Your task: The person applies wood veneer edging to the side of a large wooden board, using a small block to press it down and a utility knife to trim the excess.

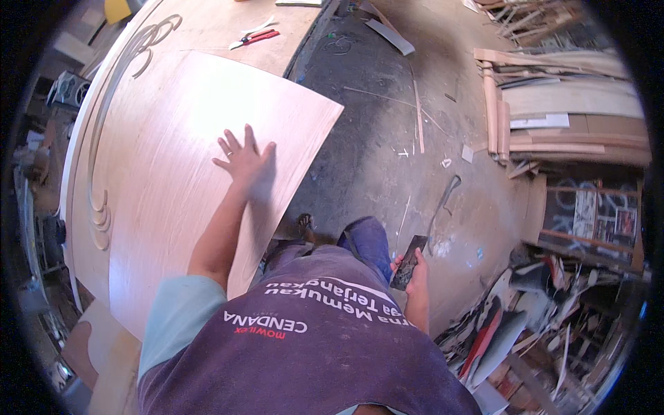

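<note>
My left hand (245, 158) lies with spread fingers on a pale plywood sheet (180, 173), which rests on a larger board or workbench top (128, 90). My right hand (413, 277) hangs by my right leg, gripping a dark, flat rectangular object (408, 263), possibly a block or tool; I cannot make out exactly what it is. Curled thin wood strips (104, 207) lie left of the sheet. Red-handled snips (254, 39) sit beyond it on the bench top.
The concrete floor (373, 124) to my right holds loose strips and offcuts. Stacked curved wooden panels (567, 97) stand at the upper right, with a heap of scrap pieces (519, 318) at the lower right. Machinery (69, 88) shows at the far left.
</note>
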### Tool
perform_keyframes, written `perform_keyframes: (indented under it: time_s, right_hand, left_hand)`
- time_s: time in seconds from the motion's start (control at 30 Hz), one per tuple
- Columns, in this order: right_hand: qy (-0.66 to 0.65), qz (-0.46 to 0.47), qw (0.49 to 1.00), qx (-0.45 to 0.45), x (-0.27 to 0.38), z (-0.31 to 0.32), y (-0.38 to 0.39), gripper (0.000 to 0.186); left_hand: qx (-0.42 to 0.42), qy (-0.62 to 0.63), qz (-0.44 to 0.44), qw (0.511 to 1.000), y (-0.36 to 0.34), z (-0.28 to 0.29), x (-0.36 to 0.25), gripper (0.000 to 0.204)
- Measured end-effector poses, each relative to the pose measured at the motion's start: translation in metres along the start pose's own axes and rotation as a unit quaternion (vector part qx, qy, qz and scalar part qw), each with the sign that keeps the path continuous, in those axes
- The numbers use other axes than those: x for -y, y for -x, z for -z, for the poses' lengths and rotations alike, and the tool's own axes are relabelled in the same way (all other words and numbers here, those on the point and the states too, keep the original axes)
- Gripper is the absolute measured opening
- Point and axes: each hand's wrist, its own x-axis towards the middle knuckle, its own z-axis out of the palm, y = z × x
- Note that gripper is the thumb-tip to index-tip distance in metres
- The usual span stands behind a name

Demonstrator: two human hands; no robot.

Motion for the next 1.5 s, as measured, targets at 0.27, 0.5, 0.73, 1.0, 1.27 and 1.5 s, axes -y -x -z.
perform_keyframes:
  time_s: [0.27,0.5,0.73,1.0,1.27,1.5]
  right_hand:
    - [0.264,0.033,0.962,0.067,0.184,-0.149,-0.152,0.047]
    - [0.515,0.088,0.819,0.238,0.307,-0.34,-0.22,0.042]
    - [0.576,0.116,0.748,0.309,0.357,-0.464,-0.229,0.038]
    - [0.652,0.028,0.665,0.363,0.321,-0.513,-0.221,0.047]
    - [0.686,0.353,0.092,0.629,0.291,-0.598,-0.216,0.072]
    - [0.543,0.376,-0.155,0.735,0.24,-0.642,-0.204,0.065]
  left_hand:
    - [-0.021,0.025,0.116,0.993,-0.045,-0.033,-0.116,0.118]
    - [-0.052,0.053,0.27,0.96,-0.063,-0.029,-0.16,0.135]
    - [-0.029,0.054,0.334,0.941,-0.082,-0.019,-0.184,0.148]
    - [-0.172,0.103,0.323,0.925,-0.066,-0.042,-0.171,0.119]
    - [-0.375,0.119,0.38,0.837,0.012,-0.044,-0.247,0.06]
    - [-0.255,0.057,0.427,0.866,0.038,-0.06,-0.286,0.086]
